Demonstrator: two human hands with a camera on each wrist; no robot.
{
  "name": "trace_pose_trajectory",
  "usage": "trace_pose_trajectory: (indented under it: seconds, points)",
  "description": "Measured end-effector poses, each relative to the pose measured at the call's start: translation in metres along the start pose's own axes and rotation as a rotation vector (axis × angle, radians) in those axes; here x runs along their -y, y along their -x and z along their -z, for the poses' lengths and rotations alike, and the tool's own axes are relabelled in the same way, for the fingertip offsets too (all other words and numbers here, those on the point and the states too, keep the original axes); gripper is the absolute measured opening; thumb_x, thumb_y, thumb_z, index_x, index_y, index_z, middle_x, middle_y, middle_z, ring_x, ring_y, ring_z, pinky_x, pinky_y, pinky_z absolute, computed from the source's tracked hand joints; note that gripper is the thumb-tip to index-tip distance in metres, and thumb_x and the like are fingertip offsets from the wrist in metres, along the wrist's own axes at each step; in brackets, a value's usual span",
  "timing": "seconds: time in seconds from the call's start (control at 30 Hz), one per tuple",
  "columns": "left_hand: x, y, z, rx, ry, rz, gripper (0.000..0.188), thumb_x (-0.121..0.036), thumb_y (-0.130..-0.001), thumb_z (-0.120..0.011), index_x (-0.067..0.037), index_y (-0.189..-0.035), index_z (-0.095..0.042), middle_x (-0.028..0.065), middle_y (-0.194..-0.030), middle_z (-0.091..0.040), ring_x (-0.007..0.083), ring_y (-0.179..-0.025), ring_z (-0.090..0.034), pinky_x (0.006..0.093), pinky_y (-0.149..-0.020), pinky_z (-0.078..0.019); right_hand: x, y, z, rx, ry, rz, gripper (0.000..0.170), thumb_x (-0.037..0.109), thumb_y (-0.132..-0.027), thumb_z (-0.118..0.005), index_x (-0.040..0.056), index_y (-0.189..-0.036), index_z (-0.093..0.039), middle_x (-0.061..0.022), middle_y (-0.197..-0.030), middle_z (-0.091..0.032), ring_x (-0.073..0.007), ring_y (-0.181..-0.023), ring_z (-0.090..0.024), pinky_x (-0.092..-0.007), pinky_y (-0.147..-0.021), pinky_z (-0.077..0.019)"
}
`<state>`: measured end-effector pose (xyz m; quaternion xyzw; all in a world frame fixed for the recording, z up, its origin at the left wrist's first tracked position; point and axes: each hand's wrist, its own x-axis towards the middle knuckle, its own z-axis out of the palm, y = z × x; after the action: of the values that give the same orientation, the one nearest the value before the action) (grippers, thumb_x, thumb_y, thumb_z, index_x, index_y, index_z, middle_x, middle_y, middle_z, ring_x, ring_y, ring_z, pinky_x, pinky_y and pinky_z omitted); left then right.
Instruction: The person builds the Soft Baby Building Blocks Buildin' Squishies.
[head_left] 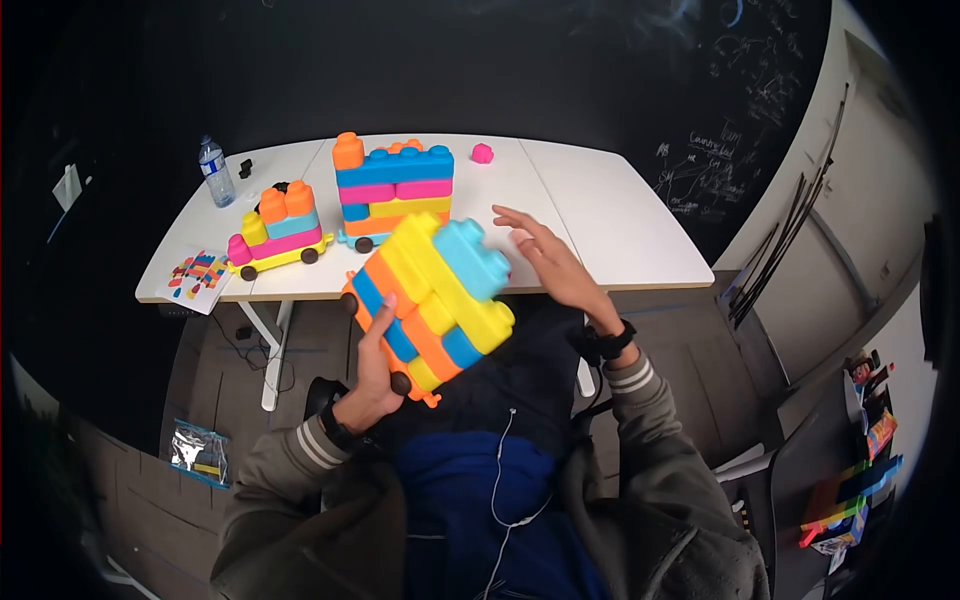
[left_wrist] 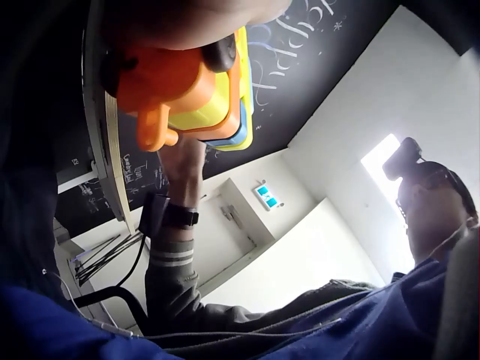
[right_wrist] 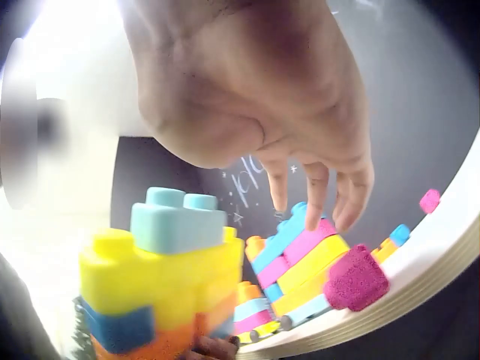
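Note:
My left hand (head_left: pixel 372 378) grips a wheeled block build by its lower left side, thumb across the orange and blue bricks. The build (head_left: pixel 421 262) is tilted above my lap, with yellow bricks and a light blue brick (head_left: pixel 470 258) on top. My right hand (head_left: pixel 562 268) hovers just right of that brick, fingers extended and apart, holding nothing. In the right wrist view, the right hand (right_wrist: pixel 262 97) is above the light blue brick (right_wrist: pixel 178 227), a gap between them. A magenta brick (right_wrist: pixel 357 279) shows below its fingers; whether it rests on the table is unclear.
On the white table (head_left: pixel 600 220) stand a tall block build (head_left: pixel 395 190), a smaller wheeled one (head_left: pixel 283 240), a water bottle (head_left: pixel 215 172), a picture sheet (head_left: pixel 197 277) and a pink brick (head_left: pixel 482 153). A plastic bag (head_left: pixel 200 453) lies on the floor.

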<state>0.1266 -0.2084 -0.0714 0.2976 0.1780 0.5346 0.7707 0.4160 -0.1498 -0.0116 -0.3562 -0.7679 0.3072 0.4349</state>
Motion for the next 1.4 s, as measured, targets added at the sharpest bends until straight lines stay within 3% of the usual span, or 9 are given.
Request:
trace_pose_trajectory:
  seconds: [0.07,0.17,0.2,0.23,0.33,0.43,0.63,0.87,1.4]
  points:
    - [-0.005,0.001,-0.001,-0.011,0.023,-0.028,0.061,-0.045,-0.111,-0.054,-0.008,-0.158,-0.041,0.0128,-0.154,-0.056,0.0319,-0.138,-0.059,0.0505,-0.116,-0.0498,-0.020,-0.004,-0.007,-0.052,0.527,0.192,0.052,0.038,-0.107,-0.064,0.0085,-0.148,-0.058,-0.0168,-0.142,-0.064,-0.0338,-0.132,-0.060,-0.0428,-0.114,-0.0450]
    - [-0.007,0.000,-0.002,-0.045,0.044,-0.066,0.062,-0.047,-0.111,-0.053,-0.009,-0.159,-0.040,0.0127,-0.155,-0.056,0.0323,-0.139,-0.059,0.0513,-0.116,-0.0487,-0.019,-0.001,-0.019,0.108,0.553,-0.028,0.053,0.028,-0.094,-0.079,0.0069,-0.141,-0.063,-0.0180,-0.136,-0.068,-0.0385,-0.128,-0.062,-0.0451,-0.111,-0.0484]
    - [-0.007,0.000,-0.001,-0.046,0.045,-0.071,0.062,-0.046,-0.110,-0.053,-0.009,-0.159,-0.040,0.0128,-0.156,-0.055,0.0324,-0.139,-0.059,0.0513,-0.116,-0.0488,-0.025,-0.002,-0.020,0.031,0.513,0.047,0.045,0.023,-0.094,-0.081,0.0055,-0.133,-0.066,-0.0165,-0.123,-0.074,-0.0348,-0.117,-0.069,-0.0420,-0.105,-0.0524]
    - [-0.007,0.000,-0.001,-0.048,0.046,-0.076,0.062,-0.046,-0.110,-0.053,-0.009,-0.159,-0.040,0.0129,-0.156,-0.055,0.0324,-0.139,-0.059,0.0514,-0.116,-0.0489,-0.019,-0.003,-0.020,0.032,0.512,0.046,0.045,0.023,-0.094,-0.081,0.0055,-0.133,-0.066,-0.0165,-0.123,-0.074,-0.0348,-0.117,-0.069,-0.0420,-0.105,-0.0524]
    - [-0.006,0.000,0.000,-0.059,0.037,-0.040,0.062,-0.046,-0.110,-0.054,-0.010,-0.159,-0.040,0.0127,-0.156,-0.055,0.0325,-0.139,-0.059,0.0511,-0.116,-0.0490,0.002,-0.002,-0.014,-0.192,0.058,-0.116,0.037,0.021,-0.098,-0.080,0.0015,-0.126,-0.063,-0.0141,-0.113,-0.076,-0.0176,-0.108,-0.072,-0.0328,-0.100,-0.0548]
    - [-0.003,-0.001,0.001,-0.050,0.030,-0.035,0.061,-0.045,-0.110,-0.054,-0.010,-0.159,-0.040,0.0125,-0.156,-0.055,0.0323,-0.139,-0.059,0.0512,-0.116,-0.0493,0.031,0.005,-0.007,-0.082,-0.311,-0.140,0.034,0.015,-0.099,-0.079,0.0011,-0.124,-0.060,-0.0123,-0.120,-0.075,-0.0152,-0.111,-0.071,-0.0327,-0.103,-0.0550]
    - [-0.002,0.000,0.000,-0.079,0.027,-0.060,0.063,-0.047,-0.110,-0.055,-0.010,-0.159,-0.040,0.0130,-0.155,-0.056,0.0324,-0.138,-0.060,0.0522,-0.115,-0.0505,0.048,0.019,-0.040,-0.218,-0.598,-0.110,0.034,0.004,-0.095,-0.080,0.0020,-0.121,-0.057,-0.0108,-0.121,-0.072,-0.0145,-0.108,-0.071,-0.0312,-0.100,-0.0566]
    - [0.000,0.003,0.000,-0.106,0.023,-0.082,0.064,-0.048,-0.110,-0.054,-0.007,-0.158,-0.040,0.0133,-0.154,-0.056,0.0304,-0.139,-0.059,0.0480,-0.115,-0.0508,0.047,0.023,-0.087,-0.408,-0.554,-0.043,0.038,0.005,-0.094,-0.083,0.0072,-0.103,-0.046,-0.0120,-0.110,-0.072,-0.0122,-0.104,-0.070,-0.0278,-0.093,-0.0580]
    - [0.010,0.002,0.009,-0.179,-0.251,-0.382,0.063,-0.047,-0.112,-0.051,-0.003,-0.155,-0.039,0.0175,-0.148,-0.058,0.0284,-0.131,-0.064,0.0443,-0.112,-0.0541,0.053,0.031,-0.092,-0.386,-0.383,-0.108,0.043,0.010,-0.092,-0.086,0.0070,-0.099,-0.044,-0.0092,-0.107,-0.070,-0.0104,-0.097,-0.069,-0.0277,-0.083,-0.0591]
